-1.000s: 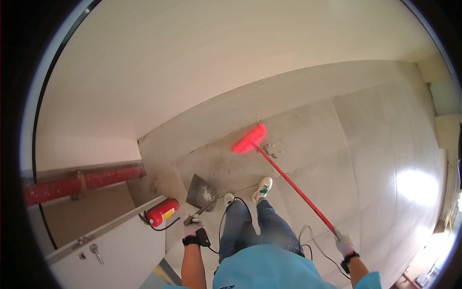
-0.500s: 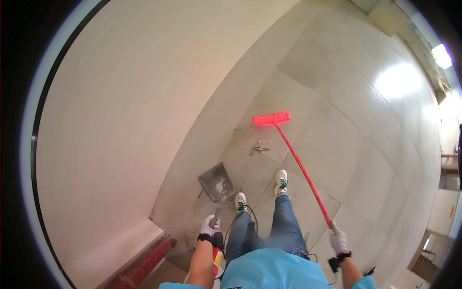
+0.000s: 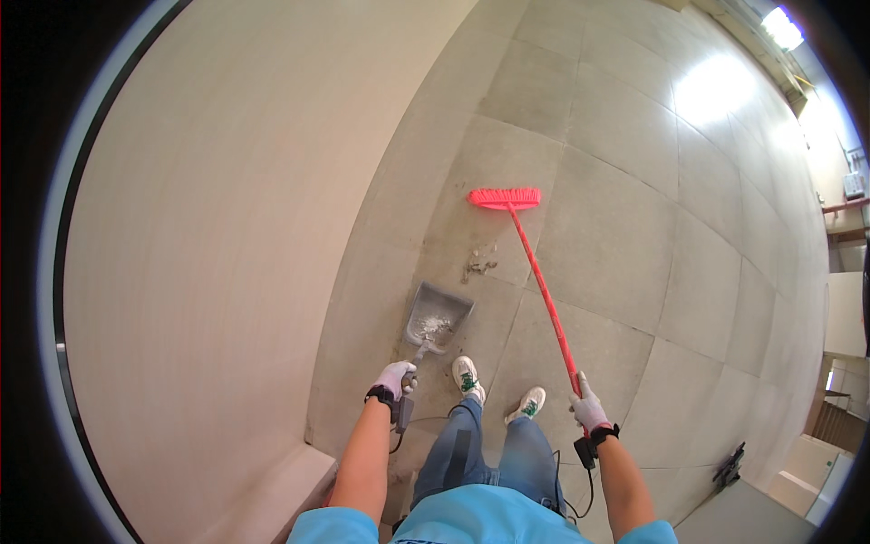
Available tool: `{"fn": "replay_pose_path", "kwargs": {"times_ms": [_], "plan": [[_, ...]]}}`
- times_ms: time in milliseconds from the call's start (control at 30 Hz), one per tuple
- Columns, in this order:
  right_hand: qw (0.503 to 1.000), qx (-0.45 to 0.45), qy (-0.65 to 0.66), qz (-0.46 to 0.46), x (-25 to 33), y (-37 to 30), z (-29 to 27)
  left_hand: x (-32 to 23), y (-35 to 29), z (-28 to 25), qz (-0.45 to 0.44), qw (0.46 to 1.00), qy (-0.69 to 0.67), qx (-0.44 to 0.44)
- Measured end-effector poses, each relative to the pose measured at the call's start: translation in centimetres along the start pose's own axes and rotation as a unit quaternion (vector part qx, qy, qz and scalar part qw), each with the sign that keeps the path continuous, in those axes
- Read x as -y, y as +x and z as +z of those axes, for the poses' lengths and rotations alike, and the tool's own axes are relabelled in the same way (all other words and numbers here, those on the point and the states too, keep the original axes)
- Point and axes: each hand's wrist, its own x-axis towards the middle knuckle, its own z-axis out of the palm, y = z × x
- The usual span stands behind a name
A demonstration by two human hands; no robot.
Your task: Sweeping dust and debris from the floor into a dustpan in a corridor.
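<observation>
My left hand (image 3: 397, 378), in a light glove, is closed round the handle of a grey dustpan (image 3: 439, 308). Whitish debris (image 3: 433, 325) lies inside the pan, which is low over or on the floor; I cannot tell which. In my right hand (image 3: 589, 404), gloved too, is the red stick of a broom (image 3: 542, 278). The broom's pink-red head (image 3: 504, 198) stands farther out on the floor. Between the broom head and the dustpan lies a small heap of crumpled grey-brown litter (image 3: 479, 261).
A long pale wall (image 3: 236, 199) runs along the left, with a ledge (image 3: 285, 485) near me. Grey floor tiles (image 3: 607, 236) stretch ahead and right. My shoes (image 3: 526, 405) stand just behind the dustpan. Boxy pale furniture (image 3: 797, 471) stands at the far right.
The dustpan has moved forward and right, turning its open edge toward the litter. My right hand has come inward to the left with the broom stick. My feet have shifted, and the view has turned.
</observation>
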Motion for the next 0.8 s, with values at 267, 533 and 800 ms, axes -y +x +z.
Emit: {"fn": "replay_pose_path", "kwargs": {"times_ms": [267,533,800], "plan": [[0.989,-0.078,-0.122,-0.017,-7.9,-11.1,6.1,-3.1,-1.1,0.8,-0.016,0.996,0.057,0.064],[0.983,0.029,-0.183,0.007,-7.7,-23.8,6.4,-4.7,-0.6,1.8,-0.013,0.998,0.027,0.057],[0.997,0.057,-0.038,0.03,-6.4,-33.9,-0.4,-5.5,0.2,1.1,-0.052,0.997,-0.011,0.062]]}}
